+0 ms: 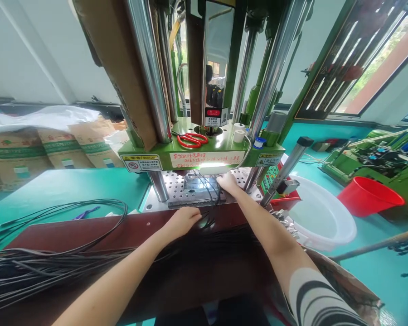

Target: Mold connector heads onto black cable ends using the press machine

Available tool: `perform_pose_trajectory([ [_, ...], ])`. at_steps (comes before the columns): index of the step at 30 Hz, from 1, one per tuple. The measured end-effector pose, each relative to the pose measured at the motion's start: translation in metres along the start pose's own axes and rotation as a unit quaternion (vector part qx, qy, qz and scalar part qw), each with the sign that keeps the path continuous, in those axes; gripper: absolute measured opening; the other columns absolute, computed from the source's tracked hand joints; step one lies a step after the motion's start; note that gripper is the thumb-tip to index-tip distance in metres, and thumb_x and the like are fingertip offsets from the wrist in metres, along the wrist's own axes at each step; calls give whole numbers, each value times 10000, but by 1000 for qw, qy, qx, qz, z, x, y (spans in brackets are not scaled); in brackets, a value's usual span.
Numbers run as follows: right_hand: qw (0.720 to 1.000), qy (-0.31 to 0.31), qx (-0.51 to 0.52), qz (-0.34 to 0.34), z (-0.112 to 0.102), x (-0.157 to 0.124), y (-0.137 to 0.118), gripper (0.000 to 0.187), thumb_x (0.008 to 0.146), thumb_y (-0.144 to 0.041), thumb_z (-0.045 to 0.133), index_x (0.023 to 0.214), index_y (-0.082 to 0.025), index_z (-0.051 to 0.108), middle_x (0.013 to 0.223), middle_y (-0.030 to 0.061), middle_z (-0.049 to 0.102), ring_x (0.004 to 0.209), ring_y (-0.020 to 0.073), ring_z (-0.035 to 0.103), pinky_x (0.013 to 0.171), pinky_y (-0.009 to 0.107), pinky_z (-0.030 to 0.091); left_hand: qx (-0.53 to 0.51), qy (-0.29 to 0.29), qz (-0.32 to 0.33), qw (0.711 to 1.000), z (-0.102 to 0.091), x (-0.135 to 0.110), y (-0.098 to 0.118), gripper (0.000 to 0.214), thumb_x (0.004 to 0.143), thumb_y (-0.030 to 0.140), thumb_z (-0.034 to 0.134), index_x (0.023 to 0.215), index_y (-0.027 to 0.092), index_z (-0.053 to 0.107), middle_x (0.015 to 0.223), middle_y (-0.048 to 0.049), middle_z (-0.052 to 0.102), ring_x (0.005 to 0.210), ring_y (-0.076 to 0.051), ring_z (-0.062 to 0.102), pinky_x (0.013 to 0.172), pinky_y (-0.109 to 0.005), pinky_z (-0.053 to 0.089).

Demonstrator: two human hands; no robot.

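My left hand (184, 220) rests at the front edge of the dark mould plate (190, 192), fingers curled over thin black cables (209, 199) that run into the mould. My right hand (228, 182) reaches further in under the green press (204, 156), fingertips pinched on the same cables at the mould. A thick bundle of black cables (37, 271) lies across the brown board (88, 235) to my left.
Red scissors (191, 139) lie on the green press ledge. A white basin (323, 217) and a red bucket (369, 197) stand to the right. Brown sacks (54, 147) are stacked at the left. Chrome columns (149, 68) rise above the mould.
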State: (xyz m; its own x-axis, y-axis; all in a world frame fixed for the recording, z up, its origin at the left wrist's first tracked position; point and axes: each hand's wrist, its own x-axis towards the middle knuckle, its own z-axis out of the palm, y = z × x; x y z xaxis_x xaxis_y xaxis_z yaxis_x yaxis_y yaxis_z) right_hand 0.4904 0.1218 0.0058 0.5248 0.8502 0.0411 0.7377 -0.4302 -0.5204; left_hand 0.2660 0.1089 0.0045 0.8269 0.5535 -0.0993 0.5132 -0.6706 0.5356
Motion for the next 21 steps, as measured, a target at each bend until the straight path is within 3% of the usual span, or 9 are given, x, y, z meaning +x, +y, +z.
perform_pose_trajectory([
  [3,999,0,-39,5,-6,7,7,304,738,-233,464,929,-152,687,967,110,669,953,245,591,778,274,425,7,17,8,1000,1,6,10,303,836,301,342,663,175,555,706,-29,597,717,-168,539,646,-259,363],
  [7,996,-22,-85,-23,-9,6,17,367,749,-221,457,1057,-189,655,1030,64,663,970,203,592,804,240,424,23,-38,8,999,13,18,9,238,793,241,406,668,161,591,760,-65,634,772,-187,572,695,-278,398],
  [11,988,-20,-138,-72,-6,0,19,387,803,-214,419,1149,-208,591,1107,62,630,1026,195,562,845,256,404,-20,-106,12,994,12,31,-6,241,772,318,450,693,164,617,636,-18,629,545,-137,563,531,-240,422],
  [12,985,-18,-151,-80,-4,0,18,375,823,-216,400,1148,-202,587,1103,74,629,1024,204,562,841,273,407,-34,-89,-6,995,9,36,-9,272,776,374,447,736,170,622,624,-5,627,497,-127,549,491,-234,418],
  [14,980,-14,-177,-87,-1,0,16,351,852,-215,366,1119,-174,591,1055,110,640,987,228,578,810,307,420,-47,5,-70,996,0,51,-13,353,794,457,409,851,176,613,675,-8,640,521,-133,567,495,-239,430],
  [17,973,-15,-211,-91,5,3,13,310,860,-191,361,1049,-132,600,972,145,653,909,253,605,749,332,438,-15,164,-158,973,-8,82,-16,434,833,472,336,1035,152,548,844,-80,650,766,-196,611,645,-291,455],
  [21,964,-22,-242,-108,9,5,14,277,857,-170,371,1027,-142,588,937,130,658,862,245,618,713,323,446,30,227,-212,950,-9,113,-21,446,819,394,389,1150,107,474,905,-136,650,864,-258,605,708,-331,442],
])
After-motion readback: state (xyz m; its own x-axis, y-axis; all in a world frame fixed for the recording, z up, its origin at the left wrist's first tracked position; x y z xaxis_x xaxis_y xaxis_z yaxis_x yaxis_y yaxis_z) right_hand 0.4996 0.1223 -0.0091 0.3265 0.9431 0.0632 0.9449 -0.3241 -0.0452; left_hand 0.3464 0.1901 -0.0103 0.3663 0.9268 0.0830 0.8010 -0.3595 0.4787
